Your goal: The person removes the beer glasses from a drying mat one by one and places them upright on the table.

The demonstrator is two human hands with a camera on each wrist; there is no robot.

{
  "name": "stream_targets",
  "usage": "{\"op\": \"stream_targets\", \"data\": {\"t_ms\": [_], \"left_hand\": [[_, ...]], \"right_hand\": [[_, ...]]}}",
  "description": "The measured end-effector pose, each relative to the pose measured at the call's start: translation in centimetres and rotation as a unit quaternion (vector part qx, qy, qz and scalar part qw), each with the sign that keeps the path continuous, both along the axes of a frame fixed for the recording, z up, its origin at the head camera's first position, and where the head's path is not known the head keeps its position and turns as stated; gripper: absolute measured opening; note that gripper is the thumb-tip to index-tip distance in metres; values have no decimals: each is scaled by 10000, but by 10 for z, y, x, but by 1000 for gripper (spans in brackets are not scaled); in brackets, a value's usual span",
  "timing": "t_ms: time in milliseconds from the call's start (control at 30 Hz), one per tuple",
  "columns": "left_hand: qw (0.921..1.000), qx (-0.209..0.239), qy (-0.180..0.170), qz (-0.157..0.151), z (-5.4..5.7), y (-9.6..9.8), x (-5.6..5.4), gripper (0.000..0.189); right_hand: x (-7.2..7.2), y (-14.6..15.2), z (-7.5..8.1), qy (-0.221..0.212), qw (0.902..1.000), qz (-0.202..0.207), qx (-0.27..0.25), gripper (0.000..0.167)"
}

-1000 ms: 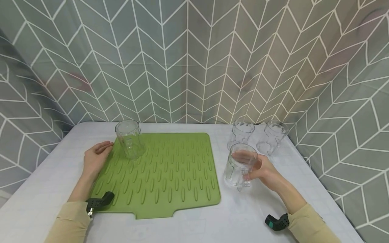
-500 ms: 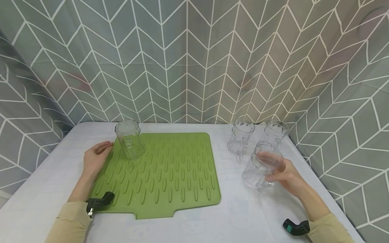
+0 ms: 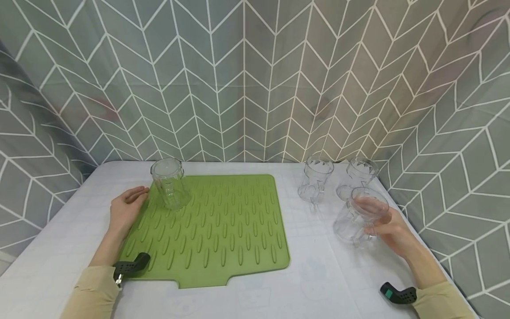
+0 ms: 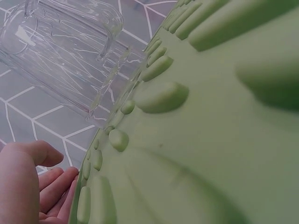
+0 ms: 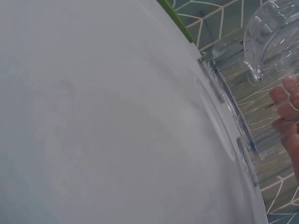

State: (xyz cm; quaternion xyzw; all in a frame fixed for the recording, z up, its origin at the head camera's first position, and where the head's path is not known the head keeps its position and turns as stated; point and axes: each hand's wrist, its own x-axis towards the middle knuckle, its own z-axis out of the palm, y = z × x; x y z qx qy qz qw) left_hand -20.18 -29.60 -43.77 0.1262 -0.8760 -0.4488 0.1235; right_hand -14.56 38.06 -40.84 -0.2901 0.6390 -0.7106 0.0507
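My right hand (image 3: pixel 394 228) grips a clear glass mug (image 3: pixel 347 227) from its right side, at the right of the table. The mug's handle points toward the front; in the right wrist view its base is close over the white cloth, and the fingers (image 5: pixel 286 111) show through the glass. A second clear mug (image 3: pixel 171 190) stands on the green ridged mat (image 3: pixel 215 239), at its back left corner. My left hand (image 3: pixel 125 208) rests on the cloth along the mat's left edge, fingers loosely bent and holding nothing. In the left wrist view its fingertips lie right at that edge.
Two more clear glass mugs (image 3: pixel 314 181) stand at the back right, one of them (image 3: pixel 354 179) just behind the held mug. A white cloth (image 3: pixel 303 292) covers the table. Grey patterned curtains (image 3: pixel 255 88) enclose the back and sides.
My right hand has moved the held mug rightward, away from the mat and in front of the rear right mug. My left hand and the mug on the mat have stayed put.
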Motion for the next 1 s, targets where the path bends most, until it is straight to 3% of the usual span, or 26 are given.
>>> {"op": "stream_targets", "data": {"t_ms": [333, 567, 867, 1000], "left_hand": [[10000, 42, -26, 10, 0, 0, 1, 51], [10000, 66, -39, -15, 0, -1, 2, 52], [10000, 59, 20, 3, 2, 0, 1, 51], [10000, 54, 38, 0, 2, 0, 1, 50]], "right_hand": [[-1, 19, -5, -112, 9999, -67, 79, 75], [-3, 28, -11, -23, 9996, 193, -201, 76], [-1, 36, -12, -86, 9995, -50, -285, 79], [-2, 40, -13, -69, 9994, 111, -325, 78]]}}
